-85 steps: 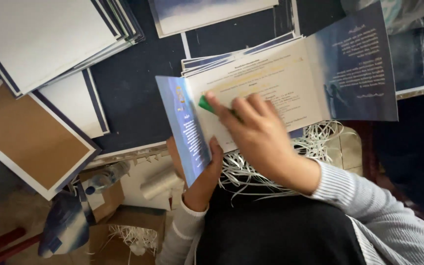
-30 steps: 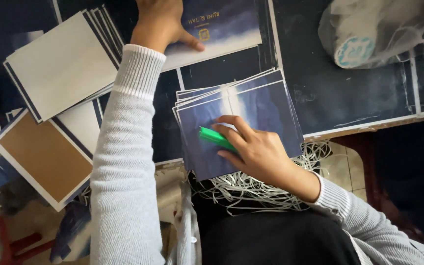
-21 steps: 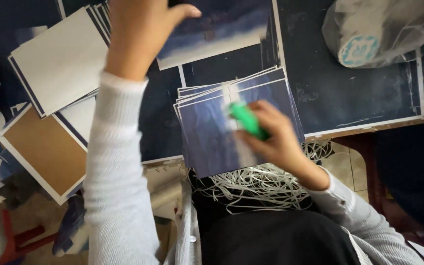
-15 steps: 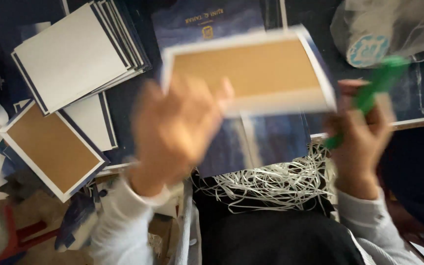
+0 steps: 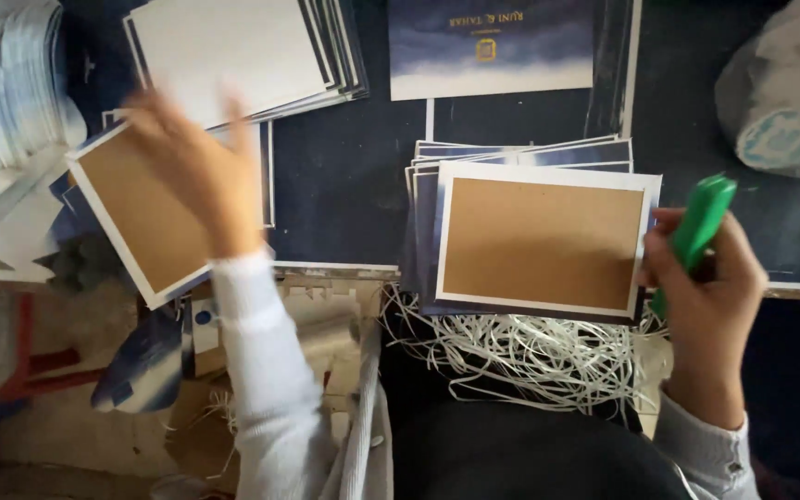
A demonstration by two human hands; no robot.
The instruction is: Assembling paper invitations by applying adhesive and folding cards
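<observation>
A brown card with a white border (image 5: 543, 243) lies face down on top of a stack of dark blue cards (image 5: 423, 213) at the table's front edge. My right hand (image 5: 706, 282) rests at that card's right edge and grips a green glue stick (image 5: 696, 227). My left hand (image 5: 192, 171), blurred and with fingers spread, hovers over another brown white-bordered card (image 5: 136, 222) at the left; it holds nothing that I can see.
A pile of white-faced cards (image 5: 233, 46) lies at the back left. A blue printed card (image 5: 493, 46) lies at the back centre. A plastic bag (image 5: 784, 102) sits at the right. White paper strips (image 5: 530, 356) hang over my lap. Clutter lies below at the left.
My left hand brought a brown card down onto the blue stack, let it go and swung left over the other brown card. My right hand with the glue stick moved to the right.
</observation>
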